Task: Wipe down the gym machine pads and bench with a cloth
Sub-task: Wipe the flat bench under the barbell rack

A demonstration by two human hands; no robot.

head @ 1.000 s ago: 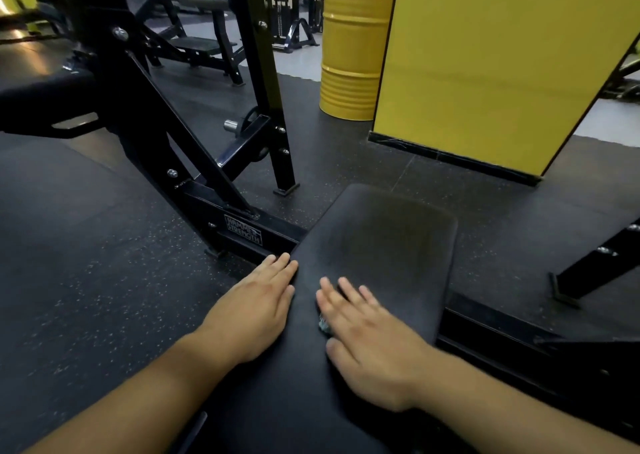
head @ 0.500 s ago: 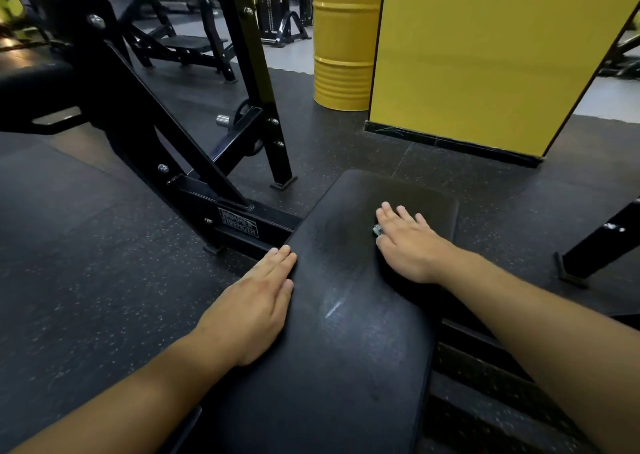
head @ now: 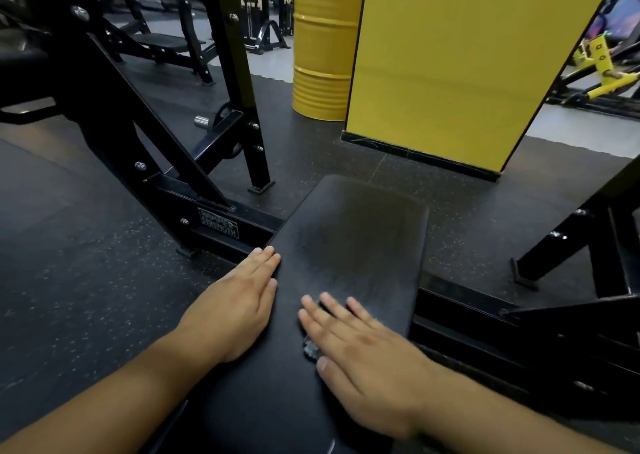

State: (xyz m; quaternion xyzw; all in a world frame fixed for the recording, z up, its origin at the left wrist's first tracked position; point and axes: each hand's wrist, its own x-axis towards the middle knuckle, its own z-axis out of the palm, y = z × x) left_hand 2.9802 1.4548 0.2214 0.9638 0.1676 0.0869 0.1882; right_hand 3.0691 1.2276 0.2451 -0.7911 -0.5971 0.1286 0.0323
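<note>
While both hands lie flat, a black padded worktop [head: 349, 245] gets wiped.
Right hand [head: 363, 356] presses a small grey cloth [head: 310, 349] with straight fingers; left hand [head: 232, 311] rests open at the left edge.

The right hand [head: 360, 353] has slid back from the bench pad's [head: 353, 239] far end. It presses the cloth [head: 311, 349] near the left hand [head: 235, 308].

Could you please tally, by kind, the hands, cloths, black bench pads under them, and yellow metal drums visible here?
Hands: 2, left hand and right hand, both flat on the pad
Small grey cloth: 1, mostly hidden under the right hand
Black padded bench pad: 1
Yellow ribbed metal drum: 1
Total: 5
</note>
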